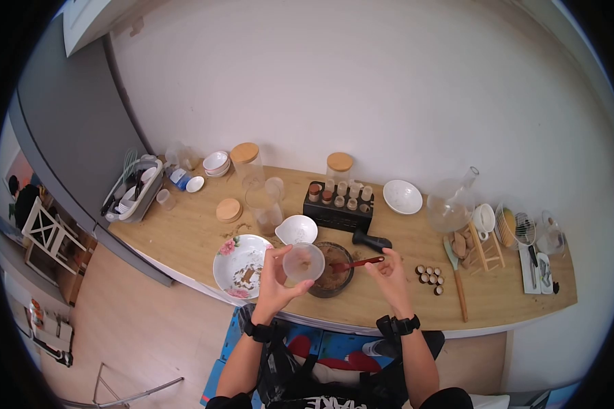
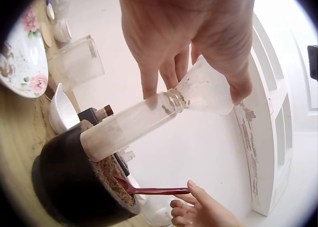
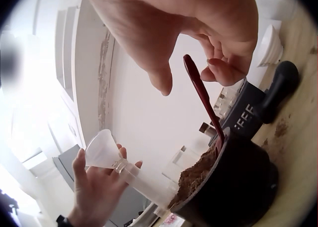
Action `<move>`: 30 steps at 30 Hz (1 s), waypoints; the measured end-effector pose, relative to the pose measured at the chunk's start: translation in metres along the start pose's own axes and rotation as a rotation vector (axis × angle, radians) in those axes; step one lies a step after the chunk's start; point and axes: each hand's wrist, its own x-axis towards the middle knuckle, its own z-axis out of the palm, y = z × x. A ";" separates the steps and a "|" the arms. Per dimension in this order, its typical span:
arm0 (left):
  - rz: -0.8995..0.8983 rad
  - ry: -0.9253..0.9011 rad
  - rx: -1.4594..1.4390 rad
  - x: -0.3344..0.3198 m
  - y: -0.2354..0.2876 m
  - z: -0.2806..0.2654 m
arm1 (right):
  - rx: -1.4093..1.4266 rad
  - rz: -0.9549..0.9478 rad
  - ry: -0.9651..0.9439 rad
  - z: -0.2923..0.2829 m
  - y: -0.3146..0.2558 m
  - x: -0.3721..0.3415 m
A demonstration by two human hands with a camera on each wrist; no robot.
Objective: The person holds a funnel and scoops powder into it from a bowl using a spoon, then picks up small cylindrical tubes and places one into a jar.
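My left hand (image 1: 273, 288) (image 2: 186, 23) (image 3: 97, 194) holds a clear tube (image 2: 130, 128) (image 3: 149, 186) with a translucent funnel (image 1: 304, 262) (image 2: 206, 90) (image 3: 103, 150) in its neck, thumb against the funnel, fingers around the neck. The tube slants, its lower end at the rim of a dark pot (image 1: 348, 285) (image 2: 69, 180) (image 3: 236, 180) of brown grounds (image 3: 195, 176). A red spoon (image 1: 366, 262) (image 2: 159, 191) (image 3: 199, 88) leans in the grounds. Beside its handle end is my right hand (image 1: 391, 281) (image 2: 206, 209) (image 3: 184, 23), thumb apart from the handle; contact by the other fingers is unclear.
A flowered plate (image 1: 226, 262) lies left of the pot, a white spouted bowl (image 1: 299, 230) behind it. Farther back stands a black rack (image 1: 334, 217) of small vials. A black-handled tool (image 1: 372, 240), small round cups (image 1: 430, 275) and a spatula (image 1: 459, 286) are rightward.
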 end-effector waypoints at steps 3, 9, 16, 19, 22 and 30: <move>0.007 -0.003 -0.018 0.000 0.000 -0.001 | 0.183 -0.033 -0.098 0.014 0.005 0.009; -0.007 -0.009 -0.023 0.000 0.001 -0.001 | -0.020 -0.241 -0.162 0.016 -0.024 0.018; 0.006 -0.015 -0.035 0.002 -0.001 0.000 | -0.170 -0.383 -0.324 0.012 -0.082 0.034; 0.010 -0.019 -0.026 0.003 -0.002 0.000 | -0.197 -0.479 -0.378 0.026 -0.086 0.045; 0.008 -0.016 -0.011 0.002 -0.002 0.000 | -0.164 -0.495 -0.420 0.044 -0.096 0.050; 0.000 -0.014 -0.001 0.002 -0.002 0.000 | -0.248 -0.545 -0.449 0.068 -0.056 0.052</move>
